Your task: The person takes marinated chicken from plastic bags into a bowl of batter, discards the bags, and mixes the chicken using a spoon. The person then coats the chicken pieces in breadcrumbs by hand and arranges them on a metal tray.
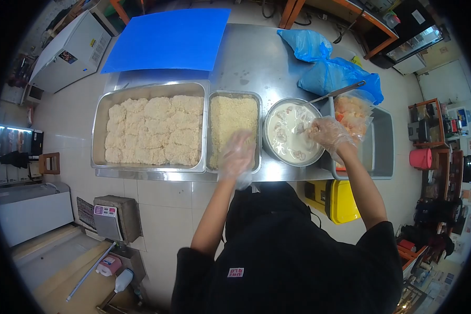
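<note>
My left hand, in a clear plastic glove, is over the near part of a metal tray of pale breadcrumbs. Motion blurs it somewhat, but its fingers look stretched out, with nothing visible in them. My right hand, also gloved, is at the right side of a round metal bowl of white batter. Its fingers are curled together above the batter; what they grip is hidden. Pale pinkish meat pieces lie partly sunk in the batter. A long handle leans out over the bowl's far right rim.
Left of the crumbs, a large metal tray holds rows of crumb-coated pieces. A blue board lies behind it. On the right stand a grey bin, a clear bag of orange-pink pieces and blue plastic bags. A yellow container is below the table.
</note>
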{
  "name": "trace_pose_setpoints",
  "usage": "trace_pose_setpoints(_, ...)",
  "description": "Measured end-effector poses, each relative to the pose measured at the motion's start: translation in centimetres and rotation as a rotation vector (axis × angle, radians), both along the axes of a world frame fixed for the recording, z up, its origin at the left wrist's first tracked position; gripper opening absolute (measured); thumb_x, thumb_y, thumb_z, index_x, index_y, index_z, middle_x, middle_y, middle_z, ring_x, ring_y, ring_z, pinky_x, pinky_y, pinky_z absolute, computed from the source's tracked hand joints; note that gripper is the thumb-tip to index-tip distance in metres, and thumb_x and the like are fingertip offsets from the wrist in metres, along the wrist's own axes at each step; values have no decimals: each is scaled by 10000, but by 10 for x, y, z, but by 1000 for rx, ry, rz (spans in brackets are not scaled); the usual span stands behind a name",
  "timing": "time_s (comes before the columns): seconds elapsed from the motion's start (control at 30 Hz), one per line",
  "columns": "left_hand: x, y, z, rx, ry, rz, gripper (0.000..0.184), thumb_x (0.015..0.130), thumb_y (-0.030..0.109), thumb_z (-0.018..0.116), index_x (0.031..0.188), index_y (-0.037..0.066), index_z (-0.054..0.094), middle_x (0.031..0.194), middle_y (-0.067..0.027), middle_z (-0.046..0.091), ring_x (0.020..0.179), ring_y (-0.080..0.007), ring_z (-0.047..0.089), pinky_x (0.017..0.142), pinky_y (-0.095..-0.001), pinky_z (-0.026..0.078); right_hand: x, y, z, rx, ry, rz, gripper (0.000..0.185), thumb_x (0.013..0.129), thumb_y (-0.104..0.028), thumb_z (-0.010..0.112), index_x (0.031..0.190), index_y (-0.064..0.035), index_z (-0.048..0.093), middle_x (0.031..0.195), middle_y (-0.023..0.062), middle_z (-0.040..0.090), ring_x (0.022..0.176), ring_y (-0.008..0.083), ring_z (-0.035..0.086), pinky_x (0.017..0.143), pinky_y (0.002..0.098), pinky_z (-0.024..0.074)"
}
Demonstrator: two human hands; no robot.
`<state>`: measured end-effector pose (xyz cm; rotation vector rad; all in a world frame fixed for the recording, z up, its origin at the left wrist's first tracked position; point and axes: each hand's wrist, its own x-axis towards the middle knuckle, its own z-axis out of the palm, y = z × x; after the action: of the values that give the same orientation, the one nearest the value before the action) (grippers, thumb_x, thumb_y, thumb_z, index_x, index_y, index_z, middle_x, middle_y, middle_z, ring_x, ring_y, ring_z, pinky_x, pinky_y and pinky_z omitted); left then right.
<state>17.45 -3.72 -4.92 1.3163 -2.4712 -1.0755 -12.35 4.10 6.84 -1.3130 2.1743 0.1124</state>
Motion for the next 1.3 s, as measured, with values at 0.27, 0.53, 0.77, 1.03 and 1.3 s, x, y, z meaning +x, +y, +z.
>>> trace_pose_setpoints(0.27, -49, -58, -103, -386, -196, -165, 569, 1036, 342, 452, 1580, 183, 398, 1670, -99, 315, 1537, -343, 283, 1255, -562, 160, -6, 3, -4, -251, 38, -21, 407, 862, -396, 708, 1092, -68, 637, 1091, 189, 695, 1057, 354, 660, 913, 450, 500)
trace_pose_setpoints(0.53, 14, -11, -75, -215, -351, -139, 663, 993, 421, 537, 1585, 161, 391, 1661, -126, 323, 1524, -397, 287, 1238, -599, 175, 8, 0, 7, -360, -61, -139, 460, 907, -457, 666, 1142, -62, 656, 1197, 219, 672, 1111, 379, 645, 967, 463, 495)
trace_pose_setpoints(0.77, 41, 23, -78, -178, -331, -101, 697, 996, 499, 495, 1596, 166, 374, 1671, -136, 302, 1522, -427, 276, 1228, -639, 140, 6, 29, -53, -303, 166, 176, 417, 950, -404, 609, 1216, -83, 642, 1276, 213, 644, 1156, 373, 626, 1020, 452, 488)
trace_pose_setpoints(1.03, 39, 26, -74, -196, -308, -60, 658, 1008, 493, 464, 1581, 174, 413, 1657, -129, 334, 1524, -392, 288, 1242, -613, 120, 30, 10, 7, -72, 0, -3, 381, 929, -390, 632, 1052, -38, 709, 1059, 192, 698, 1077, 333, 652, 958, 422, 492)
trace_pose_setpoints(1.3, 39, 24, -77, -222, -342, -63, 614, 1041, 487, 400, 1576, 186, 419, 1664, -98, 331, 1525, -360, 302, 1241, -608, 153, 15, -1, 34, -220, -709, -482, 268, 889, -261, 669, 972, -19, 751, 846, 23, 659, 782, 119, 569, 724, 269, 451)
